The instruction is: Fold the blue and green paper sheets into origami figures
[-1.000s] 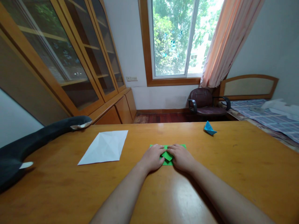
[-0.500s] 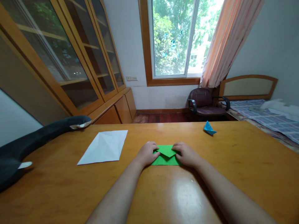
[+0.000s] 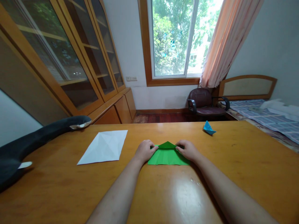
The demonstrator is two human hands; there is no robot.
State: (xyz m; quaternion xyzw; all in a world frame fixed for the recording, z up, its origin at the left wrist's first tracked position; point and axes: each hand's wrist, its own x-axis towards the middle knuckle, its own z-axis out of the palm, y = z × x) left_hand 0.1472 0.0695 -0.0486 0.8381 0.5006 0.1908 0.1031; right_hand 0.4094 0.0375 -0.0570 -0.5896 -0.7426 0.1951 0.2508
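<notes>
I have both hands on a sheet of green paper [image 3: 168, 158], which lies at the middle of the wooden table [image 3: 149, 199], in front of me. My left hand [image 3: 146, 151] is closed at the left end of its far fold, thumb and fingertips pinching the edge. My right hand [image 3: 188, 151] does the same at the right end, so my 2 hands stand apart with the paper between them. A flap at the far side rises to a point midway between my fingers; the near part spreads flat toward me, lightly creased, with a straight near edge.

To the left, well apart from my left hand, a white sheet [image 3: 102, 147] lies flat, with creases running across it. Farther left, a dark, curved object [image 3: 14, 155] with white patches rests along the left side of the table — I cannot tell what it is. On the far right of the table sits a small blue folded paper [image 3: 209, 128], with 1 peak standing up, close to the far edge.

Beyond the table, a glass-doored cabinet [image 3: 81, 51] stands on the left. A window [image 3: 173, 40] is in the far wall, with a pink curtain [image 3: 230, 43] at its right. Below the curtain is a dark red armchair [image 3: 202, 101] — and right of that, a bed [image 3: 251, 107] with a checked cover.
</notes>
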